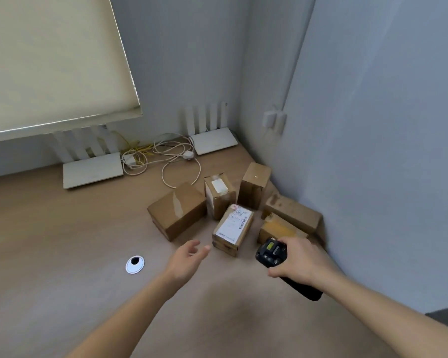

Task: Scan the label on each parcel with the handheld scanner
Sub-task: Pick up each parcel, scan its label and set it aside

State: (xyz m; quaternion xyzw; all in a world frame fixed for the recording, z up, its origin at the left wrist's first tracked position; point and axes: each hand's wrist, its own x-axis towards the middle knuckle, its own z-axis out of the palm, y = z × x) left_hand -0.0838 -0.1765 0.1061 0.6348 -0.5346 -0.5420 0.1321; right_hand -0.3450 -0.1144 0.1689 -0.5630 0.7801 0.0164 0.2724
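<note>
Several brown cardboard parcels crowd the desk's far right corner. The nearest parcel lies flat with a white barcode label facing up. Left of it sits a larger plain box. Behind stand an upright parcel with a small white label and another upright box. Two more boxes lie against the right wall. My right hand grips a black handheld scanner, its head close to the nearest parcel's right side. My left hand hovers with fingers relaxed just left of that parcel, holding nothing.
Two white routers with upright antennas stand at the back of the wooden desk, with tangled white and yellow cables between them. A round cable grommet sits in the desktop. Walls close the back and right sides.
</note>
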